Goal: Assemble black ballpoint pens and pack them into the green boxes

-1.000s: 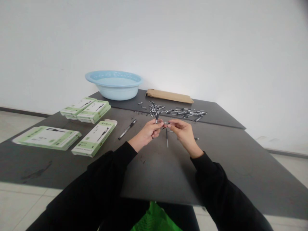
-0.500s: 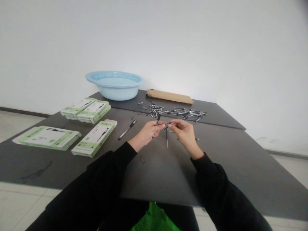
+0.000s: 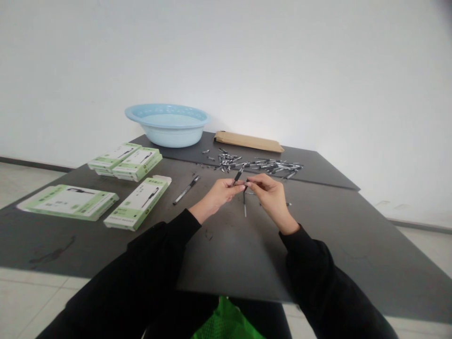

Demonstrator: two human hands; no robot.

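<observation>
My left hand (image 3: 221,194) is closed on a pen (image 3: 238,175) with a black grip, its upper end leaning up to the right. Close against it, my right hand (image 3: 270,192) pinches a small dark piece (image 3: 246,184), too small to name. The fingertips of both hands nearly meet above the dark table. Just below them lies a thin pen part (image 3: 245,209), partly hidden by the fingers. A capped pen (image 3: 186,189) rests on the table left of my left hand.
Green and white pen boxes (image 3: 139,202) lie at the left, some stacked. Behind stand a light blue basin (image 3: 173,136) and a flat brown cardboard package (image 3: 249,141). Loose pen parts (image 3: 277,165) and small caps (image 3: 226,162) are heaped beyond my hands.
The pen in my left hand has tipped from nearly upright towards the right. The dark piece in my right fingers has turned; both hands stay in about the same place.
</observation>
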